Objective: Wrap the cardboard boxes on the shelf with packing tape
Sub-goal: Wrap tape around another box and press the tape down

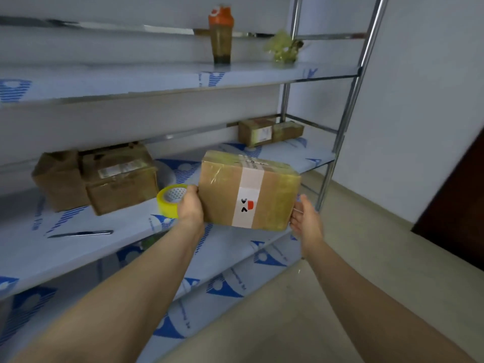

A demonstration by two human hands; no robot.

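Note:
A brown cardboard box with a white label strip and shiny tape over it is lifted above the front edge of the middle shelf. My left hand grips its left side. My right hand supports its right side with fingers mostly straight. A yellow roll of packing tape lies on the shelf just left of my left hand. Two more brown boxes stand at the shelf's left, and two small boxes at its back right.
A dark knife or cutter lies on the shelf near its front edge. On the upper shelf stand an orange-lidded bottle and crumpled yellowish plastic. Chrome posts bound the rack on the right; a lower shelf lies beneath.

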